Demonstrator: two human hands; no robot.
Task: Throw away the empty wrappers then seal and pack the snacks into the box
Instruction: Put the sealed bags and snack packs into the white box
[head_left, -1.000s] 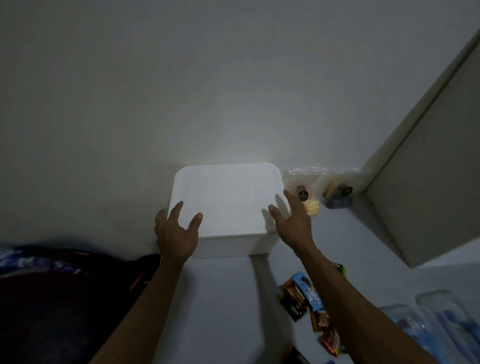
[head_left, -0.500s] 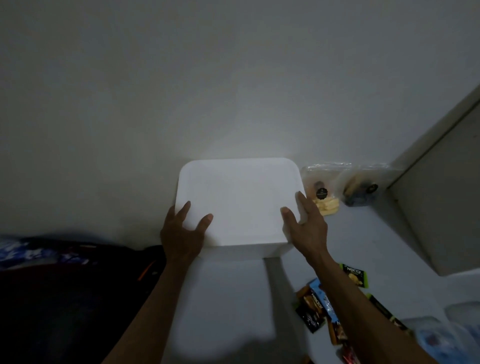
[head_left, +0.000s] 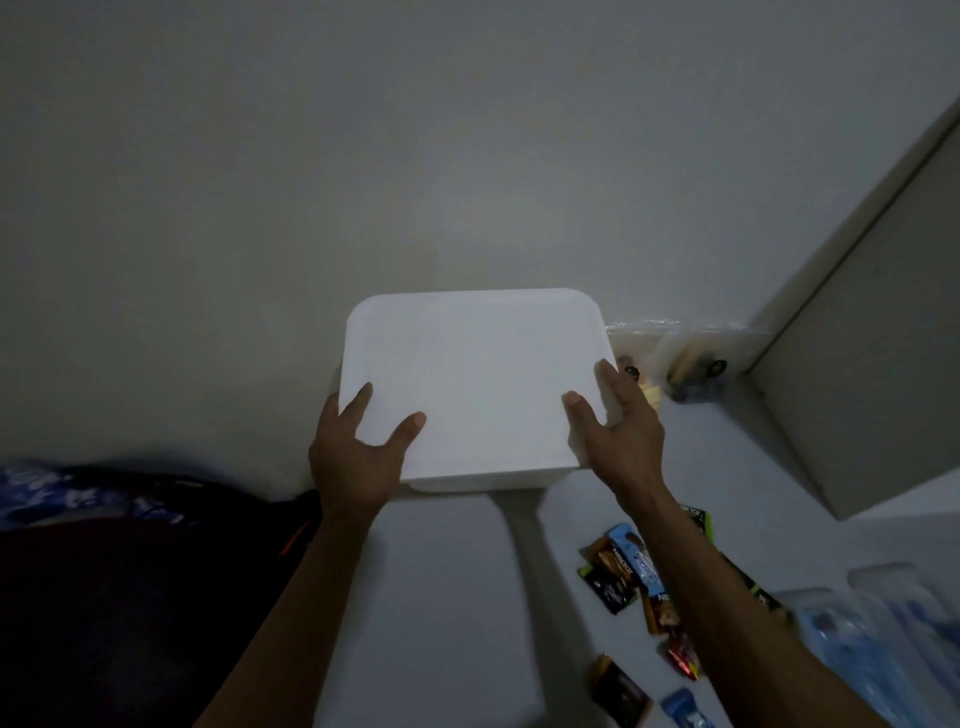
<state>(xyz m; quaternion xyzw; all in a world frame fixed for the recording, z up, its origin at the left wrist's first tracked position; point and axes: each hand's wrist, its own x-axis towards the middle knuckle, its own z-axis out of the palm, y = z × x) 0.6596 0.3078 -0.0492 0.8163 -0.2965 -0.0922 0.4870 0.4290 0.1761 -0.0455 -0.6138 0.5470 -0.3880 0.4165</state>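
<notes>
White box (head_left: 475, 379) with lid on, set on a pale surface (head_left: 441, 597) against the wall (head_left: 467, 156), near the middle of the view. Left hand (head_left: 358, 457) clasped on the near left corner of the lid, thumb laid on top, other fingers spread and wrapped around the left edge. Right hand (head_left: 621, 431) clasped on the near right corner, thumb on top, fingers spread along the right edge. Both hands touching the box, forearms reaching in from below. Just right of the box, clear bags (head_left: 675, 358) with snack pieces inside, pushed up against the wall and a grey panel (head_left: 857, 338); contents too dim to name. Nearer, to the right of the right forearm and partly under it, a scatter of small snack packets (head_left: 623, 571) in blue, black, orange and green, lying flat on the surface, some overlapping. Two more packets near the bottom edge, one dark, one blue. At far right, clear plastic packs (head_left: 857, 649) with blue contents, blurred. At lower left, a dark heap of fabric (head_left: 104, 597) with a blue patterned patch, beside the surface. Lighting dim throughout.
</notes>
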